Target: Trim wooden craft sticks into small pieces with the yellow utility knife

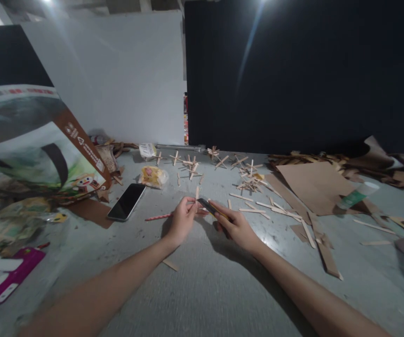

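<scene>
My left hand [182, 220] rests on the grey table [202, 290], fingers pinched on the end of a pink straw [157, 217] that lies to its left. A small wooden stick [197, 192] stands up just above its fingertips. My right hand [235, 225] is closed round a dark utility knife [207, 205] whose tip points left and meets the left fingertips. Both hands are together at the table's middle.
A black phone [126, 201] lies left of my hands, by a printed shopping bag [30, 150]. Loose wooden sticks and glued stick crosses [247, 180] are scattered behind. Brown cardboard sheets [314, 185], strips and a green-labelled bottle [356, 194] lie to the right. A magenta packet [5, 278] sits front left.
</scene>
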Motion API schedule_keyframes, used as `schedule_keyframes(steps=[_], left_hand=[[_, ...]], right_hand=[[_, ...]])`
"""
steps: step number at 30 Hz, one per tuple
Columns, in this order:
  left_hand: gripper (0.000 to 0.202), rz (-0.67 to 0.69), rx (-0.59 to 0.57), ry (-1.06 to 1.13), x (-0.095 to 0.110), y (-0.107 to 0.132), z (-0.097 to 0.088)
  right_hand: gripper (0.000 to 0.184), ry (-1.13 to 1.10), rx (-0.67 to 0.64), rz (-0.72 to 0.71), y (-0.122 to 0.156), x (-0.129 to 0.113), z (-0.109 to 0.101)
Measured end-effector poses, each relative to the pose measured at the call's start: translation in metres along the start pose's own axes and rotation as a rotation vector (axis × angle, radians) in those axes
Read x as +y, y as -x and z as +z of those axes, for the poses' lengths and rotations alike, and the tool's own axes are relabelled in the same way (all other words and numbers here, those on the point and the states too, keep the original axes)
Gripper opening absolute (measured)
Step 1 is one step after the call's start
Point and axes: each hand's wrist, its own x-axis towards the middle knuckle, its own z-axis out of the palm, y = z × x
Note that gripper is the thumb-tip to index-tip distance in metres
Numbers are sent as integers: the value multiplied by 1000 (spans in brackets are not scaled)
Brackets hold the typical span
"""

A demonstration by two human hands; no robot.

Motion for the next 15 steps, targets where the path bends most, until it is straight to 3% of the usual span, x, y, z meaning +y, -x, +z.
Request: schedule_keyframes(steps=[7,15], left_hand=[[37,-10,-22,12,3,0,-1],[34,-15,-43,26,4,0,-2]], right_hand=[[68,-97,-20,81,-1,-1,-2],[68,-113,-27,105,-2,-2,-3]])
